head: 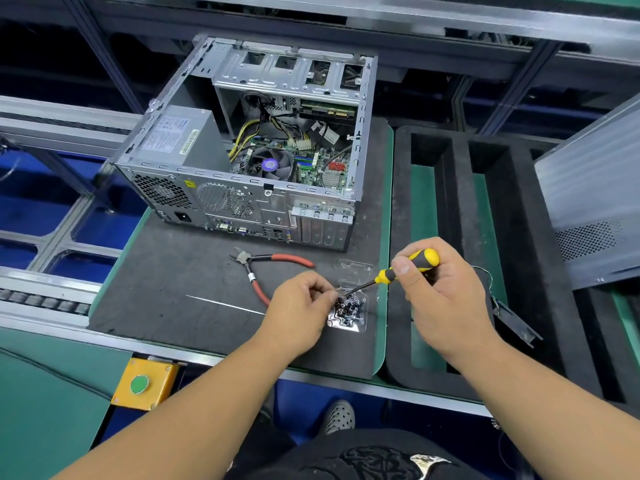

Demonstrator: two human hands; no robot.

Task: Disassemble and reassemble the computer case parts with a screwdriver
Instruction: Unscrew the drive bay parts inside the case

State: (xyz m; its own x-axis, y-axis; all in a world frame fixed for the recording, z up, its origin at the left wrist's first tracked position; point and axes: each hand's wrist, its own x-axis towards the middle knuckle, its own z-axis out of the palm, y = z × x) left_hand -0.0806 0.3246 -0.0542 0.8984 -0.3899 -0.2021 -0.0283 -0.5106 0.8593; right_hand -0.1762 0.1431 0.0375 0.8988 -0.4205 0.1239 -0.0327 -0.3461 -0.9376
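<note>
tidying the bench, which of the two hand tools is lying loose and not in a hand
The red-handled cutters, lying untouched on the dark mat in front of the case. The yellow-and-black screwdriver is gripped in the right hand.

- I'm seeing the computer case showing bare, dull-grey sheet metal — perforated in places.
- The mat is looking matt, dark and slightly rough.
- The screwdriver handle is gleaming as glossy plastic; the clear tray is glinting too.
</note>
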